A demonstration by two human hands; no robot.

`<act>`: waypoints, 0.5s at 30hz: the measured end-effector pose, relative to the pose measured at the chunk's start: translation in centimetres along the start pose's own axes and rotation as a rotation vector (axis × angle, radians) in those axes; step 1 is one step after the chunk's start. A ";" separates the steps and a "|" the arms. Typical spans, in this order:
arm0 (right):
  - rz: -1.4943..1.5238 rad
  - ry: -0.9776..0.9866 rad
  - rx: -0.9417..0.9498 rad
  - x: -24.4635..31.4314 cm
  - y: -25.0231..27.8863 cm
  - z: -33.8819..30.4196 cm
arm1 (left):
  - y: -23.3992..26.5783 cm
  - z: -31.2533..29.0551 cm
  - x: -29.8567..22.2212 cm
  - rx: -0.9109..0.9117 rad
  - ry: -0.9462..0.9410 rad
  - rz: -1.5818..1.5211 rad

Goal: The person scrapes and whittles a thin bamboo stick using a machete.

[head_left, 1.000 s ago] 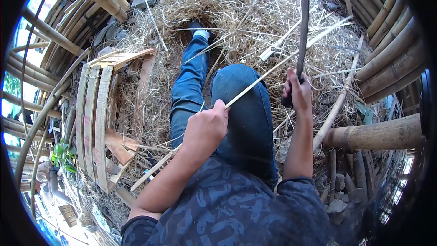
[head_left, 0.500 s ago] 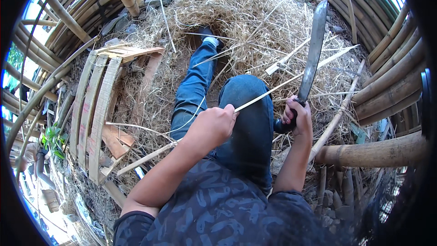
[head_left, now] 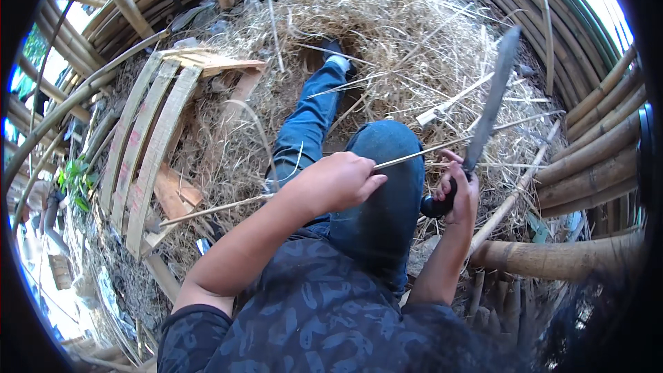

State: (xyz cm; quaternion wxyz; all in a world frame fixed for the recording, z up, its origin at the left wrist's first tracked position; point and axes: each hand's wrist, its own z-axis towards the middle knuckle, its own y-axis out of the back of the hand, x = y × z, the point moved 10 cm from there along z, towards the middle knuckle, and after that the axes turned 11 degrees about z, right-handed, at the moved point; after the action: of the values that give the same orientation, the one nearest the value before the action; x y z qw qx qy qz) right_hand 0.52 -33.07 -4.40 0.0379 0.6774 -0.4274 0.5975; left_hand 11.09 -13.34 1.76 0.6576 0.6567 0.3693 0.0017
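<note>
Gripping a long, thin, pale-tan strip of bamboo (head_left: 414,155) in the left hand (head_left: 345,181) at the middle of the frame, with fingers curled closed around the near part, seemingly to keep such a narrow length steady and aimed away from the body. Running from there toward the right edge of the frame, passing over a bent knee in blue denim (head_left: 378,139), perhaps as a rest; cannot tell contact from slight clearance. Showing again at lower left, apparently as the same strip, beyond the left forearm (head_left: 255,235).

Holding a long, dark-grey metal machete with a black handle (head_left: 494,97) in the right hand (head_left: 459,197), right of centre: only partly closed, with lower fingers around the handle and upper fingers lifted loosely near the strip, likely to leave some freedom for guiding. Pointing the blade toward the upper right, crossing in front of the strip in this view, probably to keep the edge away from the knee.

Stretching one foot in a dark shoe (head_left: 333,47) into a heap of dry, straw-coloured shavings (head_left: 387,14) at upper middle, perhaps for bracing, well apart from a pale, slatted wooden crate (head_left: 163,159) at left.
</note>
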 end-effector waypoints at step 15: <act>0.380 0.268 -0.059 1.5 1.6 -0.6 | -0.7 1.1 -5.9 -0.054 -0.085 0.100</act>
State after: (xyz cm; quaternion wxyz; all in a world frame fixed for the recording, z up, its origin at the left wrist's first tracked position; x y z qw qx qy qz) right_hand -1.06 -34.56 -3.66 0.0010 0.4979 -0.5556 0.6659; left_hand 7.01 -17.26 3.86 0.6893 0.6556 0.3078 0.0166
